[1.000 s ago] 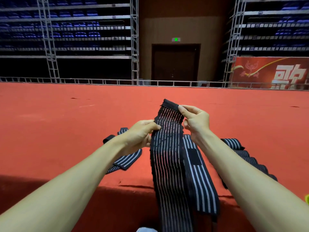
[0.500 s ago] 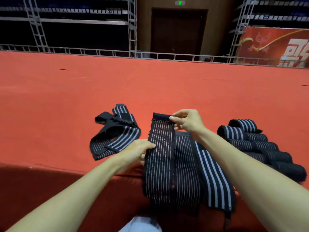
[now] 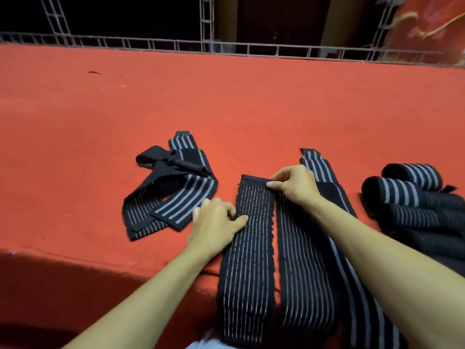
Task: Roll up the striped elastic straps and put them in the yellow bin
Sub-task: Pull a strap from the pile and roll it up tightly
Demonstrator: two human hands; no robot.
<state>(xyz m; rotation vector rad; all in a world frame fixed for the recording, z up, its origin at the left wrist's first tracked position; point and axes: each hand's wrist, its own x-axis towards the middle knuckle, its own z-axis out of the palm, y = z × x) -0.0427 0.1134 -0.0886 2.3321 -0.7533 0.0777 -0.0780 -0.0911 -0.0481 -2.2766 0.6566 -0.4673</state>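
Observation:
A long black strap with thin white stripes lies flat on the red carpet and hangs over the front edge. My right hand pinches its far end at the right corner. On the strap's left edge rests my left hand, thumb pressing the fabric. A second flat strap lies beside it on the right, partly under my right forearm. A loose tangled strap lies to the left. Several rolled straps are stacked at the right. No yellow bin is in view.
The red carpet platform stretches far ahead to a low metal railing. Its front edge drops away just below my left wrist, with shadow beneath.
The strap has come down from being held up and now lies flat on the carpet. Both hands lowered with it, and my view has tilted downward.

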